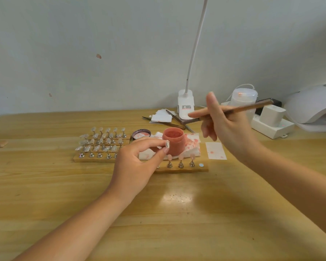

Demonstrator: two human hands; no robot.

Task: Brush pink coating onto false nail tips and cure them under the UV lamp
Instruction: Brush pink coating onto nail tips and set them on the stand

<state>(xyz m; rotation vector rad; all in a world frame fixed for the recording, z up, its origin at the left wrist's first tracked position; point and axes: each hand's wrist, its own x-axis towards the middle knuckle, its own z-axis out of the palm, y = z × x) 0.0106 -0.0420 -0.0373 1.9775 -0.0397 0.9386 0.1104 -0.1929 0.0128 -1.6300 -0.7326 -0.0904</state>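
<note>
While your left hand (137,162) pinches a glossy bare tip (167,144) beside the open pink jar (173,141), your right hand (228,125) grips the thin brush (239,109) raised above. A careless dip could tip the small jar onto the stained tissue (193,143) or smear the three coated tips (181,157) standing on metal pegs on the desk (177,213).

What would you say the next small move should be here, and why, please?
Probably dip the brush into the open pink jar. The right hand holds the brush raised above the table, away from the jar, while the left hand pinches a nail tip that looks uncoated, just beside the jar. Three tips on the front strip already look pink.
</note>
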